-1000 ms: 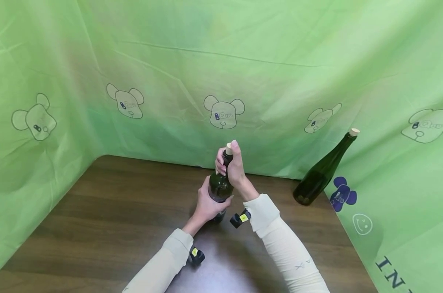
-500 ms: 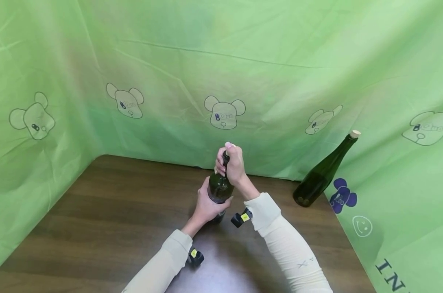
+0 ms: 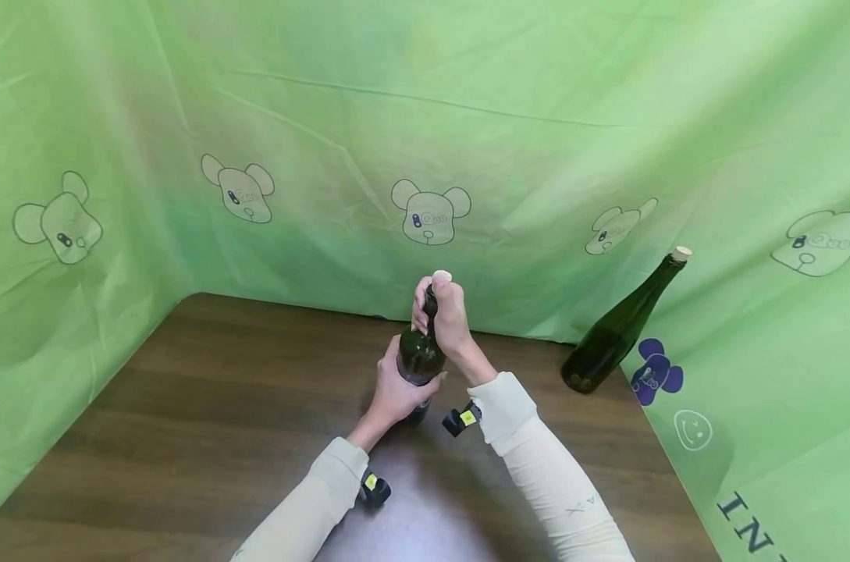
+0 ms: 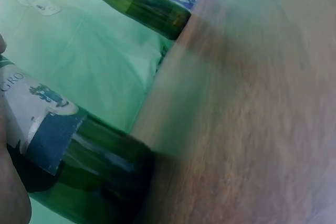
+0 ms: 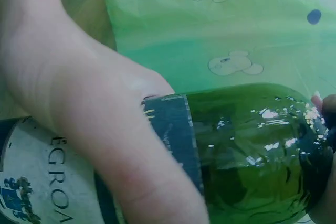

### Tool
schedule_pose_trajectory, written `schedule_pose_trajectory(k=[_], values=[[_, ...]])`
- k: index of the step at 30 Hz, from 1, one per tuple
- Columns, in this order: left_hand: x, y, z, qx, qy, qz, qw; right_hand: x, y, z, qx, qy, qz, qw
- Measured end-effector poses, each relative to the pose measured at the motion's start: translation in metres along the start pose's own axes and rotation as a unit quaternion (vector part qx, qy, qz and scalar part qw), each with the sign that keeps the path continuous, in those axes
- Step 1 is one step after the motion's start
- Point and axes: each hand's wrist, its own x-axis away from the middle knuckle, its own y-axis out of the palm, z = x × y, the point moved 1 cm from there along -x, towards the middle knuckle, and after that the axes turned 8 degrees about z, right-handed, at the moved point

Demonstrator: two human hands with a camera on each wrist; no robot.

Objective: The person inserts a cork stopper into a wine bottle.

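Note:
A dark green wine bottle [image 3: 421, 350] stands upright near the middle of the wooden table. My left hand [image 3: 396, 389] grips its body, thumb on the near side. The right hand [image 3: 453, 318] is wrapped around the neck, and its thumb lies over the bottle's top, hiding the cork there. In the right wrist view, the left hand [image 5: 100, 108] crosses the bottle's printed label [image 5: 31, 171]. The left wrist view has the base of the wine bottle [image 4: 105, 166] down at the tabletop.
A second green bottle [image 3: 616, 334], with a cork [image 3: 681, 254] in its mouth, stands on the table [image 3: 186, 414] at the back right. A green printed cloth [image 3: 312, 257] rises behind the table and along both sides.
My right thumb has moved from beside the cork to over the bottle's top, and the cork that showed earlier is now covered. The left hand keeps its grip on the body.

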Motion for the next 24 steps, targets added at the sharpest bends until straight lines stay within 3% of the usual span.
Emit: schedule_pose_trajectory(k=[6, 9, 11, 14, 17, 21, 24], values=[[0.005, 0.002, 0.002, 0.001, -0.028, -0.015, 0.9995, 0.010, -0.002, -0.007, 0.061, -0.041, 0.038, 0.9966], [0.010, 0.001, 0.004, 0.010, -0.038, -0.042, 0.9983, 0.016, -0.003, -0.013, 0.078, -0.053, 0.055, 0.9940], [0.015, 0.000, 0.006, 0.015, -0.063, -0.072, 0.9953, 0.020, -0.005, -0.017, 0.079, -0.051, 0.058, 0.9939], [0.026, -0.006, 0.009, -0.006, -0.115, -0.131, 0.9847, 0.027, -0.009, -0.023, 0.071, -0.038, 0.053, 0.9953], [0.035, -0.014, 0.016, -0.044, -0.147, -0.200, 0.9676, 0.037, -0.019, -0.029, 0.062, -0.028, 0.050, 0.9964], [0.037, -0.024, 0.027, -0.080, -0.123, -0.276, 0.9499, 0.048, -0.042, -0.039, 0.073, -0.037, 0.072, 0.9941], [0.036, -0.033, 0.028, -0.097, -0.095, -0.302, 0.9436, 0.053, -0.066, -0.044, 0.108, -0.042, 0.119, 0.9862]])
